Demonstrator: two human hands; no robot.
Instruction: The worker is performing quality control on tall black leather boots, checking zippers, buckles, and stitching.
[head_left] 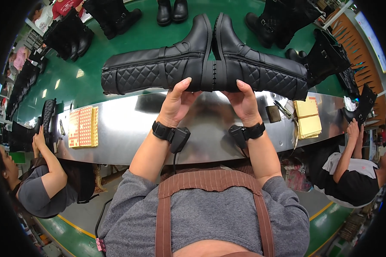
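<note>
Two tall black quilted boots lie on their sides in front of me, soles pressed together at the middle. The left boot [154,70] has its shaft toward the left, and the right boot [261,70] has its shaft toward the right; a zip runs along each. My left hand [178,103] grips the left boot near the heel, thumb on top and fingers underneath. In the same way, my right hand [244,103] holds the right boot by its heel. The fingers below the boots are partly hidden. Both wrists wear black straps with small boxes.
A metal worktop [193,145] edges the green table [128,38]. Sticker sheets [83,126] lie left, a yellow pad [308,118] and tools [285,110] right. More black boots [283,21] stand beyond. Co-workers [47,184] [347,171] handle boots at both sides.
</note>
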